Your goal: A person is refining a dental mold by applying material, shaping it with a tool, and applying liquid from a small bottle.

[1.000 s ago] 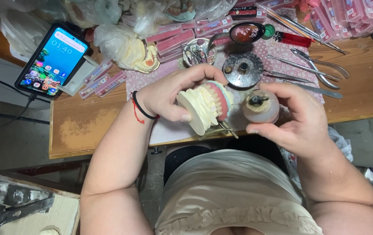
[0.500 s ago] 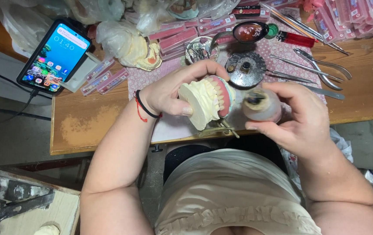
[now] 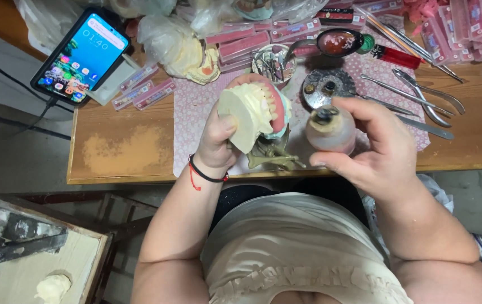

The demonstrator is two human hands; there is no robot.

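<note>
My left hand (image 3: 217, 138) grips a denture model (image 3: 255, 110): a cream plaster cast with pink gums and white teeth on a metal articulator, held above the table's near edge. My right hand (image 3: 373, 143) is closed around a small pinkish glass burner bottle (image 3: 331, 129) with a dark wick top, right beside the model. A red and black cord bracelet (image 3: 204, 174) circles my left wrist.
A wooden table (image 3: 122, 152) carries a patterned mat, a phone (image 3: 80, 56) at back left, plastic bags, pink trays of teeth (image 3: 466, 34), metal hand tools (image 3: 421, 95), a round metal lid (image 3: 328, 87), a red lighter (image 3: 395, 56). A low bench (image 3: 38, 264) stands at lower left.
Both hands have lifted slightly and moved further over the table. The denture model has turned so the flat plaster base faces me more.
</note>
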